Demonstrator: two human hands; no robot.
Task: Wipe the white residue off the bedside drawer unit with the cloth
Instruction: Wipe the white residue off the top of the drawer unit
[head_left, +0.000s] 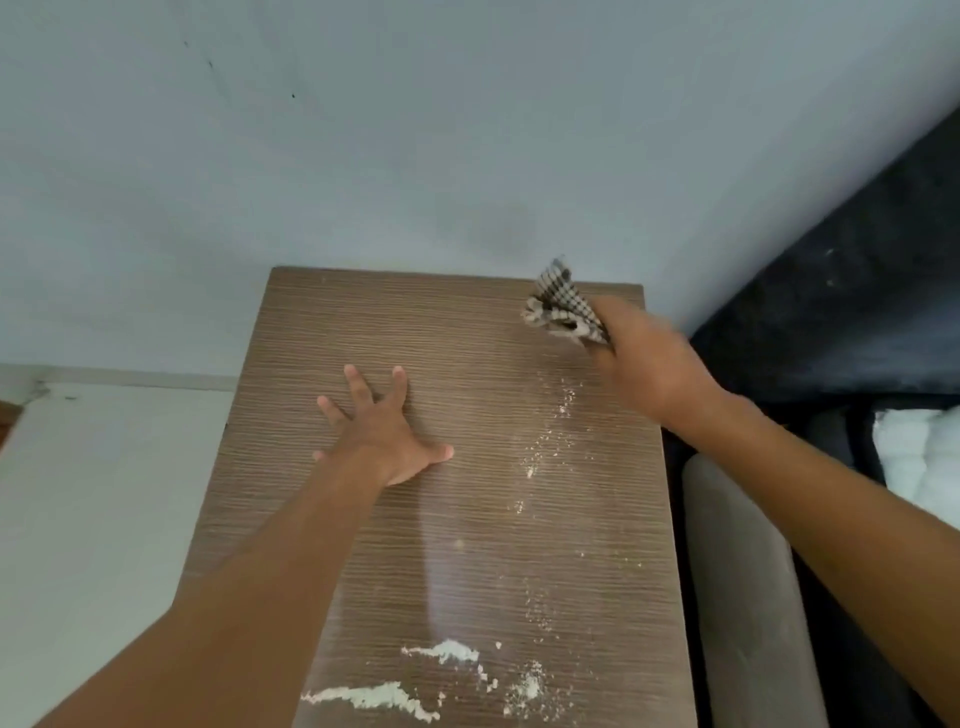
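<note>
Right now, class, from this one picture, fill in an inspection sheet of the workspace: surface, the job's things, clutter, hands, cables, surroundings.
Surface: wood-grain top of the drawer unit, with a hazy smear down its middle.
Job's things: white residue in thick patches near the front edge, with loose specks trailing toward the back right; checked cloth bunched over the back right corner.
Clutter: nothing seen.
Hands: left hand lies flat on the top with fingers spread; right hand grips the cloth and is blurred.
Cables: nothing seen.
Surroundings: pale wall behind; dark bedding to the right; grey padded edge beside the unit.
</note>
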